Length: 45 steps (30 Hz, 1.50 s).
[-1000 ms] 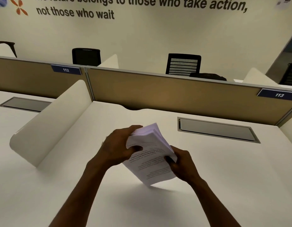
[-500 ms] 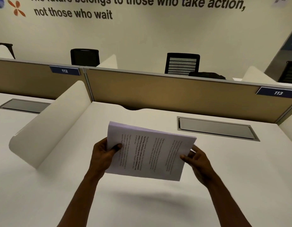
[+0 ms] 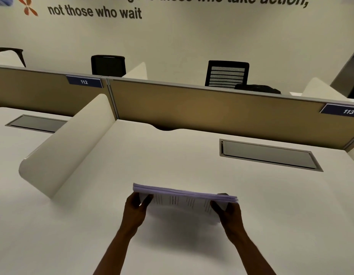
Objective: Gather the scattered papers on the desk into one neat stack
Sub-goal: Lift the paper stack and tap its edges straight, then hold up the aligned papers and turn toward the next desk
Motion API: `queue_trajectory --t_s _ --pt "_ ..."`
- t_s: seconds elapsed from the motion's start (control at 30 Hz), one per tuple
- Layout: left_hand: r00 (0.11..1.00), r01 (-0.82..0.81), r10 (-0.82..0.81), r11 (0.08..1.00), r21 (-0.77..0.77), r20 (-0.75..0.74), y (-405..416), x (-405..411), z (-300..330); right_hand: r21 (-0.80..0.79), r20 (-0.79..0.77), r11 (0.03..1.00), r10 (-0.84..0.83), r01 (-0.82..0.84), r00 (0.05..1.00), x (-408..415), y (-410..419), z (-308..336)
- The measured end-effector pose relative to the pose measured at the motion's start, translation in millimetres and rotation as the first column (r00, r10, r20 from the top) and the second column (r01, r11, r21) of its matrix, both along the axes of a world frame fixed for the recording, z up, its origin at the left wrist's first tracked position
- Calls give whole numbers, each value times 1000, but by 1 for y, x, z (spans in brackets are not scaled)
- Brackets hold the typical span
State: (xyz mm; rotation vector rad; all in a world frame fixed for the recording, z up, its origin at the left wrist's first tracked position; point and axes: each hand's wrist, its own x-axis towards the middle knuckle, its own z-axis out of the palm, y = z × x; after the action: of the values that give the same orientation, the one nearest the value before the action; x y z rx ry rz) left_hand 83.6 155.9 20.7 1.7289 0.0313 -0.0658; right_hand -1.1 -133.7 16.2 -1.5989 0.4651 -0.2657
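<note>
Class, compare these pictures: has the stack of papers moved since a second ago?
Yes. The paper stack, gripped by the left hand and right hand, has turned from steeply tilted to nearly flat and sunk toward the desk, away from the grey hatch.

The stack of papers point(image 3: 184, 201) is white with short rows of black print on its underside, and its edges look pale lilac. The table point(image 3: 172, 159) is plain off-white, as is the curved divider point(image 3: 69, 143) at 10 o'clock. The back partition point(image 3: 212, 114) is tan with a grey top rail, and carries navy labels with white numerals, 112 point(image 3: 84, 82) and 113 point(image 3: 345, 111). The recessed hatch point(image 3: 267, 154) at 2 o'clock is grey with a silver frame. The chairs point(image 3: 226, 74) are black; one back has a mesh of pale horizontal stripes. The cream wall point(image 3: 182, 42) bears dark grey lettering and an orange petal logo point(image 3: 27, 6) at 11 o'clock.
</note>
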Motion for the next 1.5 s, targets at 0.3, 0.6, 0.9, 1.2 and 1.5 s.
queue_trajectory --t_s 0.3,0.6,0.9,1.2,1.5 --pt "998 28 -25 997 68 -56 -1 5 1 -36 -37 999 9 -10 999 6 2 -4" --pt "984 -13 -28 973 -232 -175 13 10 27 -157 -127 943 276 -294 953 61 -28 56" --pt "936 -331 192 770 -546 -296 22 15 32 368 -11 914 186 -169 983 57 38 75" --pt "865 -448 271 797 -405 -422 -5 -8 5 177 -78 982 -48 61 996 72 154 54" --pt "882 -271 333 938 217 -334 84 54 29 218 -108 968 151 -125 983 110 147 36"
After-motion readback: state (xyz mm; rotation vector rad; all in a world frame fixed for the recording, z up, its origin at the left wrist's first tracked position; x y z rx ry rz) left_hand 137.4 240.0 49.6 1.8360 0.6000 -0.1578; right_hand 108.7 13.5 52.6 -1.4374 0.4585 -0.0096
